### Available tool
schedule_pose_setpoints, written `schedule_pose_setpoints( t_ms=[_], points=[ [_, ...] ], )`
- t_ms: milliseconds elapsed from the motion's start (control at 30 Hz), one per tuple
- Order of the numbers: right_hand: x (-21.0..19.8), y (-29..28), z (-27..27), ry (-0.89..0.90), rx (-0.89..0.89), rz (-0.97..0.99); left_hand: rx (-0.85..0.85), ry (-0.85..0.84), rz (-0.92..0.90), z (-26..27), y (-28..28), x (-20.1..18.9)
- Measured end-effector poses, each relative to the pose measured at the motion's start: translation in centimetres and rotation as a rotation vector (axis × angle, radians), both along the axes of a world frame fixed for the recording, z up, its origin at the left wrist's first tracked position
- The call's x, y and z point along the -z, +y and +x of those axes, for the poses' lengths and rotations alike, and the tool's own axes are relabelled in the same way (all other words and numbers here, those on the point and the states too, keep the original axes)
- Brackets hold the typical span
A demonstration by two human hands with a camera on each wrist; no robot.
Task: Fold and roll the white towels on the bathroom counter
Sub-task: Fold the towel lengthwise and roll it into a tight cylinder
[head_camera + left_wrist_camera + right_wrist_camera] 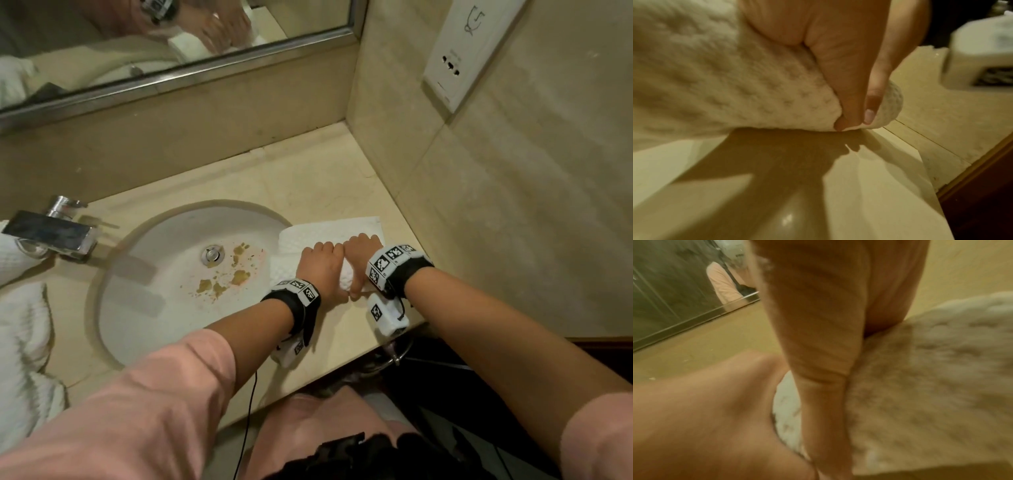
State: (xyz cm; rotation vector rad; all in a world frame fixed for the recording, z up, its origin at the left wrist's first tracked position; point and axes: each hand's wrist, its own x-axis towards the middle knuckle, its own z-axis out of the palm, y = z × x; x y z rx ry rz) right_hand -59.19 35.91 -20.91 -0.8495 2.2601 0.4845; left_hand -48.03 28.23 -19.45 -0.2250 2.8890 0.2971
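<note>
Curling side by side, left hand (322, 267) and right hand (359, 255) grip the rolled towel (329, 233) beneath them.

A bathroom: round sink (113, 308) set in a beige counter (308, 181), chrome faucet (54, 229), wall mirror (102, 44).

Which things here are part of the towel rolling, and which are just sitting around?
In the job:
- white towel, half rolled on the counter
- left hand and right hand, both gripping the roll
- more white towels, left of the sink

Just there:
- stained sink
- tap
- mirror
- wall socket
</note>
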Motion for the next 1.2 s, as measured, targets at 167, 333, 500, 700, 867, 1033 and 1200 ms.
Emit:
schedule_pose_setpoints(
  t_ms=[167, 333, 500, 700, 867, 1033, 1200],
  points=[
    [-5.0, 1.5, 3.1, 0.017, 0.013, -0.183, 0.019, 0.028, 0.006, -0.1, -0.4, 0.0],
    [-4.9, 0.6, 2.3, -0.071, 0.189, -0.112, -0.023, 0.032, 0.015, 0.1, -0.2, -0.6],
    [-3.6, 0.7, 0.9, -0.104, 0.227, -0.116, -0.059, 0.001, 0.032, 0.1, -0.3, -0.6],
    [-4.5, 0.8, 1.3, -0.046, 0.085, -0.142, -0.003, -0.122, 0.113, -1.4, -1.6, -0.8],
    [-4.5, 1.6, 2.5, 0.139, -0.129, -0.317, 0.001, -0.176, 0.287, -3.1, -3.4, -1.2],
    [-4.4, 1.1, 2.7, 0.206, -0.182, -0.259, 0.031, -0.152, 0.258, -3.4, -3.7, -1.0],
    [-5.2, -0.6, 1.2, 0.105, -0.176, -0.061, 0.074, -0.042, -0.097, -1.9, -1.4, -0.6]
  ],
)
